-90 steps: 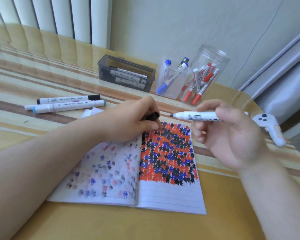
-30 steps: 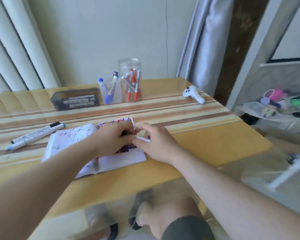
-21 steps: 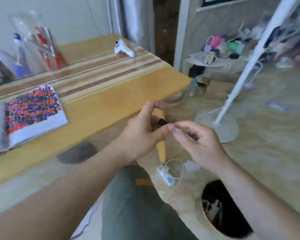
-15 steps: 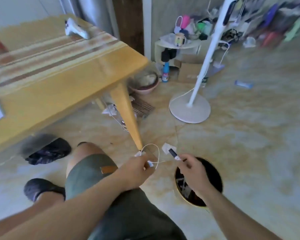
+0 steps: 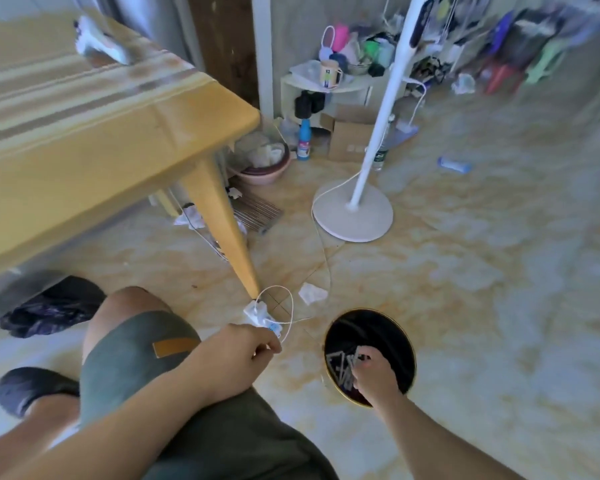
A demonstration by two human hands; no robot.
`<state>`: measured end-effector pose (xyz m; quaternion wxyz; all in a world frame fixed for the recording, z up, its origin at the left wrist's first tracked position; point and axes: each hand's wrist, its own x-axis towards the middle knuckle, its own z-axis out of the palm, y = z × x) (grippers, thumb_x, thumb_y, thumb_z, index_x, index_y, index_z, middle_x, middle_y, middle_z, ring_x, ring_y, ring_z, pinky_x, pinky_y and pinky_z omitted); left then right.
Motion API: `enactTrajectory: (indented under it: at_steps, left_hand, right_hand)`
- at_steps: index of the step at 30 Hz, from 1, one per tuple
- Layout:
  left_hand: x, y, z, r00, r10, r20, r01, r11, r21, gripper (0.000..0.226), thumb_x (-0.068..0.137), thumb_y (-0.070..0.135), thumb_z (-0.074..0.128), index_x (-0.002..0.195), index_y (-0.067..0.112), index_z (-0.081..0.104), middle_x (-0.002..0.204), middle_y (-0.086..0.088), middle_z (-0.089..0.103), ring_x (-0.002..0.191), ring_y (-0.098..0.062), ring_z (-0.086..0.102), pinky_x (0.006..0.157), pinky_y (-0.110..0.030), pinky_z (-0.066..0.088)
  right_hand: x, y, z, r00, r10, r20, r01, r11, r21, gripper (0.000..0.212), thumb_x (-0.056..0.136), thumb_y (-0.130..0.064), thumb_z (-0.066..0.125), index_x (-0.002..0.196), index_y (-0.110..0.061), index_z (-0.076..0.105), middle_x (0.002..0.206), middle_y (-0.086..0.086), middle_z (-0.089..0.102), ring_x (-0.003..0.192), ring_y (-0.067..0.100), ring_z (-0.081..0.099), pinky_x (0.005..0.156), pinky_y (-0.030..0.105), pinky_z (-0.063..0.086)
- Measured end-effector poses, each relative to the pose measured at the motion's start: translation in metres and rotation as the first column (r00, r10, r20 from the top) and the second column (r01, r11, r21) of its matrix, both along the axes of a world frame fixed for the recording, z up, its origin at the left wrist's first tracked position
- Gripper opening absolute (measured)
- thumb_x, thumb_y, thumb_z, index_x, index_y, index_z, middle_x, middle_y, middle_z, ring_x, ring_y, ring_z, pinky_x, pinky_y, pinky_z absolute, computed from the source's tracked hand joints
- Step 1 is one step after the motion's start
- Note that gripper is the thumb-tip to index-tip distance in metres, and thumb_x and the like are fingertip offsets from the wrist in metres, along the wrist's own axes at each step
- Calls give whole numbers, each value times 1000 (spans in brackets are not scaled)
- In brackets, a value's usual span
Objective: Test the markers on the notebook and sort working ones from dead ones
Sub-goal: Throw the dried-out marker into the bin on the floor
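— Presently, status?
— Right hand (image 5: 373,372) over the black bin (image 5: 400,344), lower centre; fingers curled, grasp indeterminate. Left hand (image 5: 238,355) loosely clenched. Marker unseen; sorting looks unfinished.

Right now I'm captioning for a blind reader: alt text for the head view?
A seated person's right hand reaches into a round black bin of discarded markers on the floor, while the left hand rests near their knee beside a yellow table.
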<state>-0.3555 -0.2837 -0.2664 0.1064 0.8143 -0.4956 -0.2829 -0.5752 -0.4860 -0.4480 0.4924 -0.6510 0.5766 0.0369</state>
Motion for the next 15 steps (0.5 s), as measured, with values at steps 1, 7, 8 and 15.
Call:
enactTrajectory:
  at_steps: [1,7,8,15]
  left_hand:
    - [3,1,6,999,-8,-32,7,1000,-23,24,100,32,54,116,40,69,98,18,69,86,-3,62,80,-21,51]
    - [65,35,109,993,99,-63,-114,939,-324,17,98,32,65,113,38,72,94,16,69,87,-3,64,78,-13,49]
    - [84,57,135,988,148,-54,-157,910,-384,17,98,32,66,113,38,72,94,14,70,88,-3,65,77,-13,49]
    - [204,182,224,833,553,4,-455,689,-564,15,97,20,66,100,32,74,79,12,70,72,-8,66,70,-23,53]
  right_hand:
    - [16,-1,15,997,54,46,-53,998,-23,39,99,-16,54,137,-25,55,93,2,72,66,14,68,59,29,53]
    - [151,27,179,790,420,447,-312,903,-297,37,93,-19,68,115,-48,63,96,-13,67,85,12,67,80,35,58]
    - [182,46,215,703,501,505,-363,863,-352,39,93,-16,69,114,-48,64,93,-13,67,79,11,65,76,33,56]
    - [338,162,383,157,819,552,-456,556,-695,34,93,-12,68,117,-36,66,89,-6,64,66,17,59,64,27,50]
